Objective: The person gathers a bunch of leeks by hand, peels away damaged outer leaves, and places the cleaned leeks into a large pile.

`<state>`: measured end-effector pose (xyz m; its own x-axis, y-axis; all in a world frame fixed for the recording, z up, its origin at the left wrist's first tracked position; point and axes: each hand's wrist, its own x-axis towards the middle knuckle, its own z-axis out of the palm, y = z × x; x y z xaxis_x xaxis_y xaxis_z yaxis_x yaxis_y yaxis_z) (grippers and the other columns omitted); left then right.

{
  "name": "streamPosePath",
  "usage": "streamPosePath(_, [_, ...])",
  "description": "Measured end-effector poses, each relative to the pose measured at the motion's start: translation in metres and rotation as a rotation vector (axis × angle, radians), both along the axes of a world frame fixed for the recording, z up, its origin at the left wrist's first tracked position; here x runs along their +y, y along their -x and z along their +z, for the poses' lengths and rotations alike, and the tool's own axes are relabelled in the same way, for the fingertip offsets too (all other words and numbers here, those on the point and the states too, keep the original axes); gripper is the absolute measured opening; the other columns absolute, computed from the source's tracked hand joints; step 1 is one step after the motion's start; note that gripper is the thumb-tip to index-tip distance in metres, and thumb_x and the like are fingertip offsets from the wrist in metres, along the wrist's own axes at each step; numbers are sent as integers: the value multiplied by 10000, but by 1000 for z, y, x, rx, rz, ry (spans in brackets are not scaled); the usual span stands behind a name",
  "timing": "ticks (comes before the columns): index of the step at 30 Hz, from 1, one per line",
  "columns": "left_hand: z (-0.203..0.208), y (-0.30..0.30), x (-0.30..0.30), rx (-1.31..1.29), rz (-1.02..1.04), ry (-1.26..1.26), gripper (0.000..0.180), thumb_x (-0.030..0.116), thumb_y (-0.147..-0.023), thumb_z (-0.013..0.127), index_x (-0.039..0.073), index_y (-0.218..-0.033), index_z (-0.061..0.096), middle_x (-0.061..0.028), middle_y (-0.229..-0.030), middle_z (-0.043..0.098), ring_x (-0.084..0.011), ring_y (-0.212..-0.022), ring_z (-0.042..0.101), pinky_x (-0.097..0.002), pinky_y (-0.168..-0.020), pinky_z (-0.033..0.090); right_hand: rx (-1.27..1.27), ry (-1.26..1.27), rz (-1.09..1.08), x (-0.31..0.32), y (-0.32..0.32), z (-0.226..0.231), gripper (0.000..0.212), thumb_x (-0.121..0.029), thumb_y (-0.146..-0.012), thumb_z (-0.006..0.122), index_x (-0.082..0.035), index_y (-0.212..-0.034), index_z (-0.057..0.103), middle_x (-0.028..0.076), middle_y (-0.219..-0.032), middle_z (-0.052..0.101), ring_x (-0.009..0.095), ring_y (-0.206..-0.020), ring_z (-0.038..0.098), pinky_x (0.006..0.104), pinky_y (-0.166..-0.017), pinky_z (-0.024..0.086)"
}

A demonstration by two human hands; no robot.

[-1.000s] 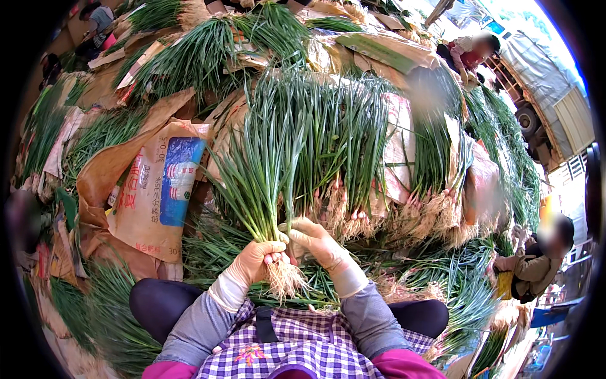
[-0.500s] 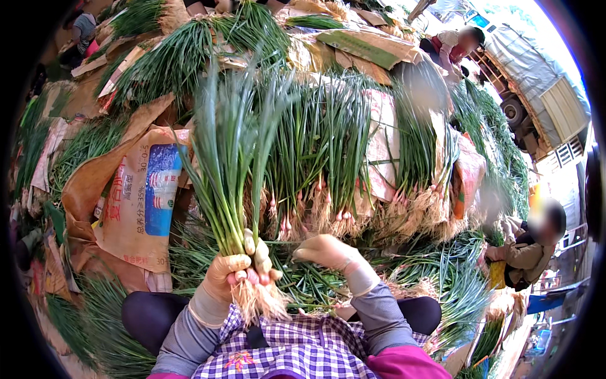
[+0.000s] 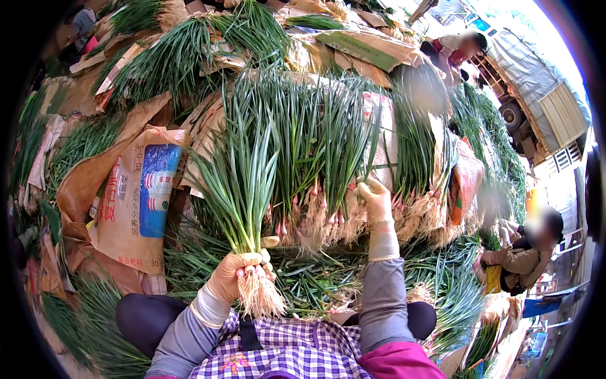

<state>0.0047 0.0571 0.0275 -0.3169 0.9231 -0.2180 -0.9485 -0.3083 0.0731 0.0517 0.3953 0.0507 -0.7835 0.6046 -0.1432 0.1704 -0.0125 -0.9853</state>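
My gloved left hand [image 3: 238, 273] is closed round a bunch of spring onions [image 3: 247, 183] at the bulb end. The green leaves stand up and fan out away from me, while pinkish bulbs and pale stringy roots [image 3: 260, 297] stick out below the fingers. Farther out, my gloved right hand [image 3: 377, 201] reaches to a row of spring onions [image 3: 297, 145] laid side by side with their roots toward me. Its fingertips are pinched on what looks like a thin green spring onion leaf at the row's right part, beside a pale sack.
Loose leaves [image 3: 315, 271] cover the ground before my knees. A printed tan sack [image 3: 136, 208] lies left. More spring onions [image 3: 183, 63] are heaped on sacks at the back. Two people, one at right [image 3: 527, 252] and one at back right [image 3: 451, 50], work near a truck [image 3: 524, 95].
My right hand has moved from near the left hand out to the row, its fingers now pinched there. The held bunch has sunk lower and its blurred leaves have become still.
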Motion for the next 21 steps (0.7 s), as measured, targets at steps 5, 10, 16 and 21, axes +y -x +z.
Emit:
streamPosePath(5, [-2,-4,2,138,-20,170,239,-27,-756,591,1,-991,559,-100,-844,619,-251,-841,635,-446,-844,496,-137,119,153,-40,-18,0,206,-163,-920,530,0,-1032,587,69,-757,656,62,-553,533,173,-487,404])
streamPosePath(10, [-7,-10,8,147,-39,178,199,-40,-768,557,17,-959,571,-110,-856,613,-306,-995,578,-478,-925,448,-89,164,194,-63,-27,-23,193,-174,-911,546,-37,-1032,611,48,-744,653,54,-537,514,163,-459,375])
streamPosePath(16, [-6,-5,0,446,-46,124,243,-37,-774,548,10,-1012,532,-206,-948,627,-286,-799,652,-414,-808,526,-148,-19,167,-40,6,21,301,-179,-927,516,-36,-1187,563,56,-810,658,74,-583,536,193,-494,437])
streamPosePath(21, [4,-5,8,287,12,142,337,-17,-756,564,26,-1083,491,-235,-953,632,-316,-807,650,-492,-866,488,-477,-482,106,12,24,-8,352,-209,-858,600,-5,-1145,582,106,-900,669,129,-667,598,246,-640,505])
